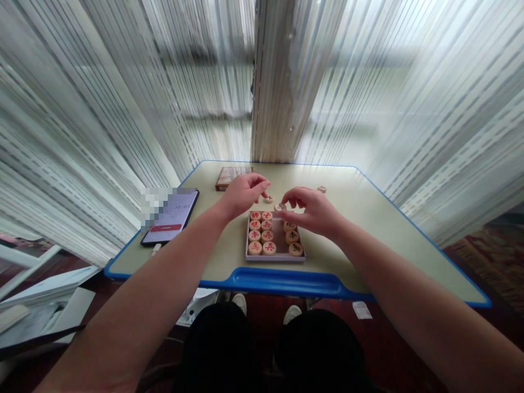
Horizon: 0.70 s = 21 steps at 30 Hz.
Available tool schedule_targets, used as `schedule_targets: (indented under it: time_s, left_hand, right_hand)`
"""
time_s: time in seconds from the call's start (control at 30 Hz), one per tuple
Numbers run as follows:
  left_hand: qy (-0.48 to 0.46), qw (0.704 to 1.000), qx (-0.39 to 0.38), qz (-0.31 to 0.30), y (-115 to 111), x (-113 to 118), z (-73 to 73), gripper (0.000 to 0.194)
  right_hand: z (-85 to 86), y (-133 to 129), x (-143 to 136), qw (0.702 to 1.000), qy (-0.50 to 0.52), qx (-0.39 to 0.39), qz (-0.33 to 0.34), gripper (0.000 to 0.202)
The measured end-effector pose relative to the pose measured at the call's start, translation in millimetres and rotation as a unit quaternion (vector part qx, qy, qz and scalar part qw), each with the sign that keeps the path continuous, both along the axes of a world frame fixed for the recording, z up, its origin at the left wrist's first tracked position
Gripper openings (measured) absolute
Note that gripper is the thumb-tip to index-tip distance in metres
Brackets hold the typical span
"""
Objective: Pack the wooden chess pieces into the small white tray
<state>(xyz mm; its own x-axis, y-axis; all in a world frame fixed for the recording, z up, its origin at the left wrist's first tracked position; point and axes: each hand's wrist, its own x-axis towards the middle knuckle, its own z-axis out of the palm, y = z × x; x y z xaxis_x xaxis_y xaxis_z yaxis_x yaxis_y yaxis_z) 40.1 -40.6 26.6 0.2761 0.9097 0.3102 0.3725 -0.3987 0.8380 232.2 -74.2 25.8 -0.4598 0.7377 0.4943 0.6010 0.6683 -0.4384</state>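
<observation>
My right hand (309,207) pinches a round wooden Chinese chess piece (280,207) with a black character, just above the far edge of a shallow box (275,257). My left hand (245,192) is beyond the box, fingers curled, fingertips at the left side of another chess piece (268,199); its grip is partly hidden. Inside the box, two columns of red-marked pieces (267,236) fill the left side. Black-marked pieces (292,236) stand in a column along the right wall, the farthest partly covered by my right hand. Bare box floor shows between them.
A flat printed box (229,176) lies behind my left hand. One loose piece (321,189) rests at the back right. A phone (174,215) lies at the table's left edge. The blue rim (286,281) has a trough in front. Curtains (278,82) hang behind.
</observation>
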Motion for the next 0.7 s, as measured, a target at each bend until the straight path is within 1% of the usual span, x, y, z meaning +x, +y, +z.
schedule_targets:
  time_s: [0.03, 0.1, 0.2, 0.33, 0.4, 0.57, 0.7]
  left_hand:
    - [0.017, 0.999, 0.022, 0.027, 4, -1, -2.4, 0.026]
    - [0.055, 0.997, 0.042, 0.044, 11, -4, -7.0, 0.025]
    - [0.096, 0.994, 0.044, 0.041, 15, -5, -10.8, 0.025]
    - [0.111, 0.992, 0.040, 0.037, 11, -2, -8.2, 0.026]
    - [0.119, 0.992, 0.036, 0.024, 7, -1, -5.5, 0.026]
    - [0.170, 0.983, 0.045, -0.055, 2, 0, -0.7, 0.024]
    - [0.212, 0.971, 0.069, -0.084, 2, -1, 0.1, 0.023]
  right_hand:
    - [-1.0, 1, -1, 1.000, -0.019, -0.018, -0.005, 0.014]
    - [-3.0, 3, -4, 0.997, -0.053, -0.045, -0.021, 0.014]
    - [-4.4, 4, -6, 0.994, -0.077, -0.064, -0.044, 0.017]
    - [-1.7, 2, -7, 0.992, -0.082, -0.071, -0.059, 0.016]
    - [0.3, 0, -7, 0.991, -0.092, -0.077, -0.064, 0.017]
    - [1.5, 0, -10, 0.985, -0.124, -0.088, -0.085, 0.021]
    - [0.1, 2, -11, 0.983, -0.124, -0.104, -0.090, 0.022]
